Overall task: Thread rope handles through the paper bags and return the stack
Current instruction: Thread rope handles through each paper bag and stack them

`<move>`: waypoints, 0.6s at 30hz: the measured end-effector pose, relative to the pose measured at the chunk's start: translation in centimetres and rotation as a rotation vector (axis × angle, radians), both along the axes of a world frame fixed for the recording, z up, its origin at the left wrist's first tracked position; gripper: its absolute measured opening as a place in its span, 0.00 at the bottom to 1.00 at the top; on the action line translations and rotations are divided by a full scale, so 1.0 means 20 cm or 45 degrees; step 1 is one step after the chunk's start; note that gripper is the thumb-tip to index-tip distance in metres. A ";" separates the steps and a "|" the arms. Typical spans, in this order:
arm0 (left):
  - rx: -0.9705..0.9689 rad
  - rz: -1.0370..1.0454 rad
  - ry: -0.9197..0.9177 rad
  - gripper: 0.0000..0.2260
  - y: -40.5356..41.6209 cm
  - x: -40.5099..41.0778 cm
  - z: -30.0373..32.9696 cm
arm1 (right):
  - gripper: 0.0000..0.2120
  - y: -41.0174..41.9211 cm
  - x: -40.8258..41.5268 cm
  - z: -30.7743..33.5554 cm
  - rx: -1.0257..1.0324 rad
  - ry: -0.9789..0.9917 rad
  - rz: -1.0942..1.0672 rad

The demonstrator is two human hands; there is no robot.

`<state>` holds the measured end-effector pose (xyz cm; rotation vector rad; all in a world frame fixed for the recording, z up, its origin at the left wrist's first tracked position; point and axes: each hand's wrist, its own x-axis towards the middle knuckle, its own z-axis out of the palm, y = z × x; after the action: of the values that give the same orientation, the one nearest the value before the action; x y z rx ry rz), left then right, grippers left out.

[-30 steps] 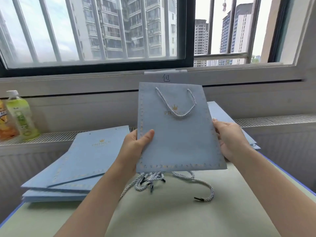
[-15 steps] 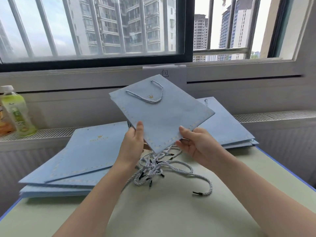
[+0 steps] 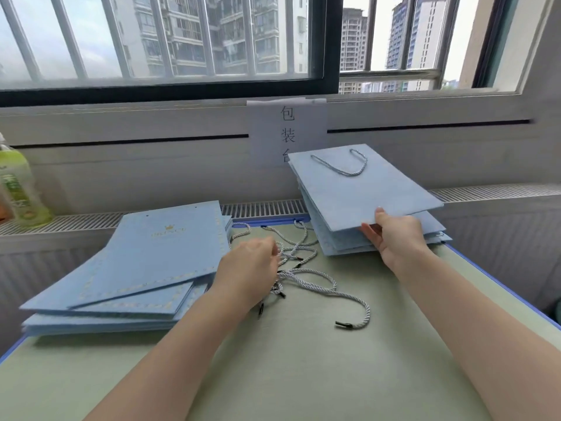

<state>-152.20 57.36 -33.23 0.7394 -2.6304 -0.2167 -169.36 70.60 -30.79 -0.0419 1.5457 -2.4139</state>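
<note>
Where the window [image 3: 182,41] fills the upper part of the frame, a pale green desk [image 3: 303,360] is seen spread across the lower part. A stack of blue paper bags without handles [image 3: 145,268] lies at the left of the desk. A second stack of bags [image 3: 343,238] sits at centre right, and a bag with a rope handle threaded [image 3: 364,189] is held over it, gripped at its near edge between thumb and fingers of the right hand [image 3: 394,235]. Loose rope handles [image 3: 306,275] are tangled at centre frame. The left hand [image 3: 252,268] is placed on this tangle with fingers curled; whether a rope is grasped cannot be told. A green bottle [image 3: 18,189] stands at far left.
</note>
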 end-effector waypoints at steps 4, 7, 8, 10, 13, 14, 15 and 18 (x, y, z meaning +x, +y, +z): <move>0.039 -0.039 0.023 0.09 0.00 0.00 0.00 | 0.08 0.01 0.00 -0.02 -0.003 -0.020 0.004; 0.073 -0.072 0.010 0.09 0.01 -0.01 0.00 | 0.04 0.01 0.00 -0.02 -0.042 -0.048 0.066; 0.071 -0.075 -0.013 0.10 0.01 -0.01 -0.01 | 0.04 0.00 0.00 -0.03 0.002 -0.014 0.093; 0.065 -0.082 -0.070 0.11 0.00 0.00 -0.01 | 0.08 0.01 0.00 -0.04 0.191 0.080 0.112; 0.083 -0.112 -0.169 0.15 0.01 -0.01 -0.01 | 0.12 0.00 0.00 -0.05 0.289 0.092 0.100; 0.091 -0.118 -0.201 0.17 0.01 -0.01 -0.02 | 0.12 0.00 0.01 -0.04 0.281 0.111 0.109; 0.092 -0.118 -0.226 0.19 0.01 -0.01 -0.02 | 0.12 -0.01 0.02 -0.04 0.307 0.164 0.119; 0.033 -0.100 -0.228 0.16 0.01 -0.02 -0.03 | 0.10 -0.04 0.10 -0.01 0.429 0.396 0.269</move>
<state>-152.59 57.56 -33.78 0.6937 -2.8344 -0.2164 -167.28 69.74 -31.00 -0.5061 1.9525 -2.0284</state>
